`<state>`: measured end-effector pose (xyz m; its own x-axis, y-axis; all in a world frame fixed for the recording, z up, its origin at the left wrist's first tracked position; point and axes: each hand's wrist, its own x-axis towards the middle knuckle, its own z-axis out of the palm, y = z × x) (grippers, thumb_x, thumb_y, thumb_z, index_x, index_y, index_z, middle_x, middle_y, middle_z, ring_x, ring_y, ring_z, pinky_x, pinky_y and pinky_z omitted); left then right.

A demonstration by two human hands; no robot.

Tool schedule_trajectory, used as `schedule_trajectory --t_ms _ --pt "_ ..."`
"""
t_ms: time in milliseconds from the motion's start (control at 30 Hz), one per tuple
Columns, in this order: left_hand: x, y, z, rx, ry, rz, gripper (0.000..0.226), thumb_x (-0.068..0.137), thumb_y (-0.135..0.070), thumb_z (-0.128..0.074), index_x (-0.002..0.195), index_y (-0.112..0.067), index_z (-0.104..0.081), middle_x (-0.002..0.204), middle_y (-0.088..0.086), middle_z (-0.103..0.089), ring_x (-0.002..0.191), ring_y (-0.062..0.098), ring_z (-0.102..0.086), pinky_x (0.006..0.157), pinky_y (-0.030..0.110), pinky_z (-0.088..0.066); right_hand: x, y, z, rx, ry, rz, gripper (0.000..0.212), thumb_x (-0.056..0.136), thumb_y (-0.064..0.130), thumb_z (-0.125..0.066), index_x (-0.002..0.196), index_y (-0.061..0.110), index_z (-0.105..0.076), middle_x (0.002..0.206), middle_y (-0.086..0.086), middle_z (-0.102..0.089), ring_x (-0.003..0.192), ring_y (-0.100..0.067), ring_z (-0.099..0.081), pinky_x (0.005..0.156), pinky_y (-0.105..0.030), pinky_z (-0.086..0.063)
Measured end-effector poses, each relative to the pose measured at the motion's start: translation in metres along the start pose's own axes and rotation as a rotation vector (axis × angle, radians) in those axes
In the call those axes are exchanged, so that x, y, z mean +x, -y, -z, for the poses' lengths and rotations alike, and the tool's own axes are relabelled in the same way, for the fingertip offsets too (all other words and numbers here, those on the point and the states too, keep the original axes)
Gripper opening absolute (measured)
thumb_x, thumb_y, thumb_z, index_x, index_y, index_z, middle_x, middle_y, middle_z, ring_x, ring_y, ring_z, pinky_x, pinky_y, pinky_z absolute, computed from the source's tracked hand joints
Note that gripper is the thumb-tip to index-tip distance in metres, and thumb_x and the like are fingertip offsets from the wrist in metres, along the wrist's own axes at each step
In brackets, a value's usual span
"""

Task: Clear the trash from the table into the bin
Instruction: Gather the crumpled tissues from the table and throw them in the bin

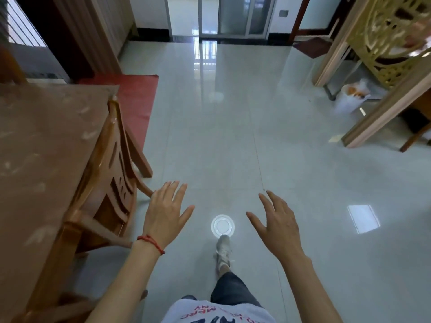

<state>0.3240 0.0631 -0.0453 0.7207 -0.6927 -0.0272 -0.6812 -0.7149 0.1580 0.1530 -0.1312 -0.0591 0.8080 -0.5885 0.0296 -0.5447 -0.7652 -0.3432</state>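
The brown marbled table (42, 141) fills the left side of the head view, and no trash shows on its visible top. The bin (349, 99) is a white bag-lined container with orange scraps inside, standing on the floor at the far right beside a gold carved screen. My left hand (165, 213) is held out over the floor just right of a wooden chair, fingers spread and holding nothing. My right hand (277, 224) is also out in front, fingers apart and empty. Both hands are far from the bin.
A wooden chair (109, 183) is pushed against the table's right edge. A red mat (135, 99) lies beyond it. A gold carved screen (382, 43) and its wooden frame stand at the right. A small scrap (334, 139) lies on the glossy tiled floor (233, 136).
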Motion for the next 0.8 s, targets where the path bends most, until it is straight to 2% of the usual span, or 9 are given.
schedule_trajectory --t_ms 167,300,433,567,700,800 --pt "0.101 -0.008 0.006 -0.018 -0.006 0.039 0.060 0.082 -0.047 -0.035 0.118 -0.004 -0.058 0.115 0.017 -0.064 0.110 0.036 -0.060 0.089 0.049 -0.049 0.113 -0.017 0.011 0.001 0.014 0.051 0.067 0.083 0.058 -0.034 0.126 0.010 -0.054 0.133 -0.015 -0.053 0.122 -0.032 -0.051 0.097 -0.046 -0.042" --pt "0.177 -0.009 0.014 -0.049 -0.019 0.066 0.060 0.085 -0.048 -0.033 0.116 -0.003 -0.059 0.114 0.020 -0.064 0.108 0.038 -0.060 0.089 0.050 -0.049 0.202 -0.026 0.023 -0.001 0.019 0.088 0.064 0.084 0.056 -0.039 0.125 0.009 -0.054 0.133 -0.016 -0.053 0.121 -0.034 -0.051 0.096 -0.046 -0.042" --pt "0.242 -0.002 0.016 -0.056 -0.003 0.096 0.074 0.092 -0.054 -0.011 0.118 -0.003 -0.057 0.116 0.019 -0.064 0.109 0.037 -0.060 0.089 0.050 -0.048 0.272 -0.028 0.025 0.002 0.020 0.101 0.066 0.084 0.058 -0.037 0.125 0.009 -0.054 0.133 -0.015 -0.053 0.122 -0.033 -0.050 0.097 -0.046 -0.042" --pt "0.314 0.012 0.011 -0.072 0.009 0.120 0.067 0.090 -0.052 -0.022 0.118 -0.004 -0.058 0.117 0.019 -0.063 0.110 0.037 -0.060 0.088 0.050 -0.049 0.347 -0.024 0.017 0.005 0.047 0.117 0.068 0.083 0.059 -0.033 0.126 0.011 -0.053 0.134 -0.014 -0.052 0.123 -0.032 -0.050 0.097 -0.046 -0.042" --pt "0.396 0.035 0.013 -0.082 -0.011 0.114 0.077 0.092 -0.056 -0.007 0.118 -0.004 -0.057 0.118 0.019 -0.063 0.110 0.036 -0.059 0.089 0.049 -0.048 0.432 -0.013 0.006 0.018 0.044 0.130 0.065 0.085 0.057 -0.040 0.127 0.010 -0.052 0.136 -0.015 -0.050 0.124 -0.032 -0.048 0.099 -0.046 -0.040" --pt "0.458 0.056 0.020 -0.089 -0.012 0.122 0.078 0.092 -0.056 -0.006 0.118 -0.004 -0.057 0.119 0.019 -0.062 0.111 0.036 -0.059 0.089 0.050 -0.048 0.497 0.000 0.001 0.017 0.055 0.143 0.069 0.084 0.060 -0.031 0.128 0.011 -0.051 0.138 -0.013 -0.049 0.126 -0.031 -0.046 0.100 -0.045 -0.038"
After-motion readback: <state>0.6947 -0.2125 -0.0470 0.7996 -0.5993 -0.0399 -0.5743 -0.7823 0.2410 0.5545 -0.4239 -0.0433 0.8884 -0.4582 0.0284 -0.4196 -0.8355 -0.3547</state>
